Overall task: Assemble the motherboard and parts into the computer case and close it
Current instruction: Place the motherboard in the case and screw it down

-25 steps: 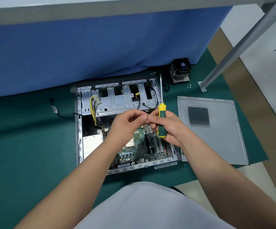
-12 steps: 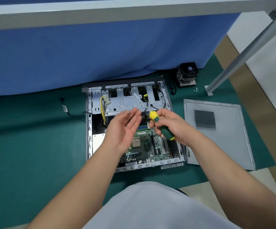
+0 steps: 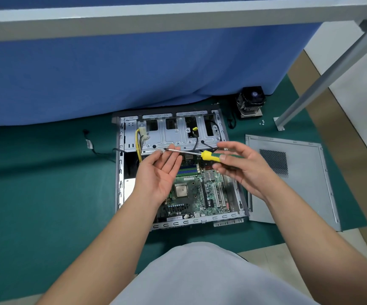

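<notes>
One head-worn wide-angle view, looking forward and steeply down.

I see from a single camera on the person's head, tilted down over their own lap and forearms toward the green mat (image 3: pixel 35 194) on the floor. It sits close: the left hand (image 3: pixel 159 172) and right hand (image 3: pixel 241 167) fill the centre, with the open computer case (image 3: pixel 121 172) directly beneath them in mid-frame. The view faces a blue cloth (image 3: pixel 112 80) hanging from a table edge (image 3: pixel 156 16) across the top, and that straight edge bows from the wide lens. The side panel (image 3: pixel 299 190) lies at right. With only this view, no second camera shares the scene.
</notes>
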